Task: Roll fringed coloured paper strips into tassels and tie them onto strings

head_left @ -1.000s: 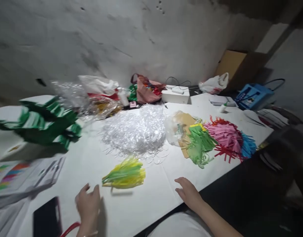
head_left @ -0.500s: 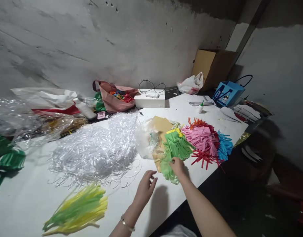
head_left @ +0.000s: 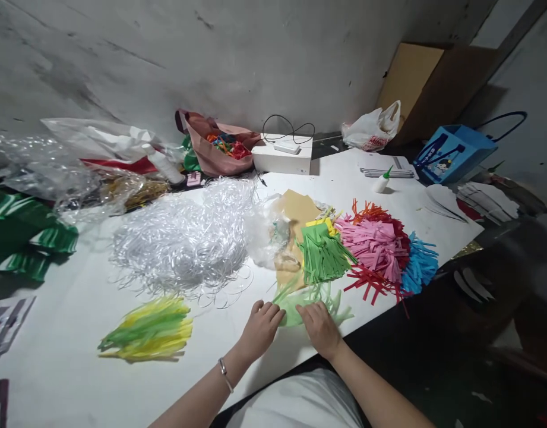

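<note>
Both of my hands rest on a light green fringed paper piece (head_left: pixel 300 306) at the near edge of the white table (head_left: pixel 68 333). My left hand (head_left: pixel 261 329) has its fingers curled onto the paper's left end. My right hand (head_left: pixel 318 326) presses down on its middle, fingers together. Just beyond lie a darker green fringe (head_left: pixel 323 254), a pink fringe pile (head_left: pixel 372 245), red strips (head_left: pixel 366 279) and a blue fringe (head_left: pixel 418 264). A yellow and green tassel (head_left: pixel 146 330) lies to the left.
A heap of white shredded strips (head_left: pixel 184 241) fills the table's middle. Behind it stand a pink bag (head_left: pixel 220 148), a white box (head_left: pixel 283 157), a glue bottle (head_left: pixel 382 181), plastic bags (head_left: pixel 77 172) and green foil decorations (head_left: pixel 19 235). A blue bag (head_left: pixel 451 156) and a cardboard box (head_left: pixel 416 89) sit far right.
The view swung right. My hands moved from the tassel's side to the light green paper, which my right hand pulled toward the near edge; both hands now lie on it.
</note>
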Demonstrator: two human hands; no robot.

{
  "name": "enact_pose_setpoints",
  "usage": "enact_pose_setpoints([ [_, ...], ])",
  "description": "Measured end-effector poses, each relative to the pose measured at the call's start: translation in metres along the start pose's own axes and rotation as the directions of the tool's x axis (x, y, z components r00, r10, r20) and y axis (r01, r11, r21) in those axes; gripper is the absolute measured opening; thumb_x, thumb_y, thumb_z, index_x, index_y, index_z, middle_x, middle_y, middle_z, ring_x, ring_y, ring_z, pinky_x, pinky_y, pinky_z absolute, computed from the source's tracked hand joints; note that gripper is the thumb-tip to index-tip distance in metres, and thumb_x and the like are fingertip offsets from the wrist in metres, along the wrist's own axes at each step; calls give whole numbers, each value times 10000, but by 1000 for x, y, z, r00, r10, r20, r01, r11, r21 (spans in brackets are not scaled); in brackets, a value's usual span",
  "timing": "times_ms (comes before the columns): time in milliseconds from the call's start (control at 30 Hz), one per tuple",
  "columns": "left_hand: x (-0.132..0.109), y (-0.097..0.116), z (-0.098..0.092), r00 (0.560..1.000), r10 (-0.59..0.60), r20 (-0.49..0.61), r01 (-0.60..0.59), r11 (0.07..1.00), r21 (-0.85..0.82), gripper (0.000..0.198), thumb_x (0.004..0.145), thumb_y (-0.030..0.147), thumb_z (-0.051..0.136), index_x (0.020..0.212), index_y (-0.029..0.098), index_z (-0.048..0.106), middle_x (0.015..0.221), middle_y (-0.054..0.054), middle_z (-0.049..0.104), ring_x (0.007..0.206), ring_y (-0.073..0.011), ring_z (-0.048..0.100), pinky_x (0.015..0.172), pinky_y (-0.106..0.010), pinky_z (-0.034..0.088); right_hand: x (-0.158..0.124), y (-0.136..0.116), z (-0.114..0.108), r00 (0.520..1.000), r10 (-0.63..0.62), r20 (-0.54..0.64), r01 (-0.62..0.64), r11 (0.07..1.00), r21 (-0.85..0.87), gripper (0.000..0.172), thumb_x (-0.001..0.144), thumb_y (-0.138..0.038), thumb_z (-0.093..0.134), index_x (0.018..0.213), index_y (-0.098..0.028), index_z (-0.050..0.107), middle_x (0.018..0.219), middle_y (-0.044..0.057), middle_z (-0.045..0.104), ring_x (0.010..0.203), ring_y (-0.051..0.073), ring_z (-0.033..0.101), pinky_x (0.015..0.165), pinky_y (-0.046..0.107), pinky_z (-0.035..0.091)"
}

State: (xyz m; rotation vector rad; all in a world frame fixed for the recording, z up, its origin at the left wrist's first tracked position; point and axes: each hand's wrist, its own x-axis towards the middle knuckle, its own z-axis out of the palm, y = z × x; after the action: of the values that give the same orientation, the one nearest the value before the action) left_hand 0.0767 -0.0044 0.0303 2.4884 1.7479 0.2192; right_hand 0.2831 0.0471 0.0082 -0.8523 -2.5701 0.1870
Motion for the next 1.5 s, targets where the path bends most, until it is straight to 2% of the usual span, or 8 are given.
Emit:
enact_pose_setpoints([
  [200, -63, 26, 40, 969, -248, -20, 246, 967, -65, 361, 836, 121, 520, 1181, 216, 564, 1072, -80, 647, 1001, -239, 552, 929, -444, 310, -35, -13, 42, 999, -36, 36, 36, 999, -14, 182, 914, -103, 492, 835, -201, 623, 768, 27, 595, 788, 189, 545, 952, 426, 392],
  [333, -80, 18, 38, 922, -387, -32, 378, 912, -158, 304, 834, 320, 593, 1120, 214, 593, 1153, -104, 625, 1055, -291, 544, 888, -469, 374, -52, -16, 49, 999, -20, 50, 17, 998, 68, 239, 852, -65, 509, 1012, -186, 638, 990, 65, 655, 999, 213, 568, 1066, 453, 349],
  [467, -90, 6, 30, 843, -493, -214, 445, 863, -239, 317, 870, 336, 550, 1159, 205, 555, 1203, -140, 582, 1116, -302, 525, 894, -470, 424, -55, -18, 43, 996, -26, 89, 12, 988, 155, 347, 796, -88, 559, 1132, -147, 618, 1162, 100, 642, 1175, 244, 524, 1118, 474, 331],
  [600, -75, 23, 30, 988, -36, -149, -19, 935, -353, 500, 854, 234, 555, 1334, 205, 419, 1366, -135, 497, 1293, -272, 417, 1046, -445, 384, -54, -20, 40, 997, -38, 62, 29, 988, 151, 364, 812, -55, 519, 1149, -141, 626, 1185, 113, 651, 1206, 234, 531, 1104, 477, 376],
  [700, -52, 40, 42, 981, 193, -1, -171, 869, -464, 649, 810, 195, 582, 1408, 182, 329, 1432, -142, 444, 1325, -267, 396, 1053, -434, 409, -56, -20, 38, 999, -32, 37, 26, 989, 143, 373, 856, -40, 448, 1168, -144, 625, 1174, 111, 664, 1213, 217, 537, 1092, 476, 398],
  [900, -43, 21, 65, 998, -57, -3, 51, 918, -393, 410, 801, 22, 459, 1147, 201, 587, 1320, -135, 540, 1188, -269, 522, 982, -480, 451, -62, -21, 31, 997, 25, 70, -38, 982, 184, 365, 902, -63, 420, 1203, -173, 595, 1215, 84, 647, 1216, 207, 532, 1115, 503, 333],
  [1200, -33, 1, 40, 985, -170, 40, 169, 868, -467, 156, 866, 216, 522, 925, 204, 666, 1090, -86, 659, 1018, -255, 570, 870, -441, 480, -40, -29, 41, 896, 441, -58, -430, 893, 134, 201, 967, -220, 474, 907, -208, 665, 812, 32, 700, 876, 197, 604, 866, 375, 357],
  [1500, 8, 3, 42, 824, -504, 260, 562, 784, -262, 154, 853, 220, 500, 805, 168, 637, 871, -96, 661, 869, -252, 598, 759, -372, 450, -19, -14, 57, 815, 571, -101, -568, 821, 60, 299, 985, -304, 438, 790, -204, 640, 700, 44, 643, 756, 220, 557, 764, 336, 306],
])
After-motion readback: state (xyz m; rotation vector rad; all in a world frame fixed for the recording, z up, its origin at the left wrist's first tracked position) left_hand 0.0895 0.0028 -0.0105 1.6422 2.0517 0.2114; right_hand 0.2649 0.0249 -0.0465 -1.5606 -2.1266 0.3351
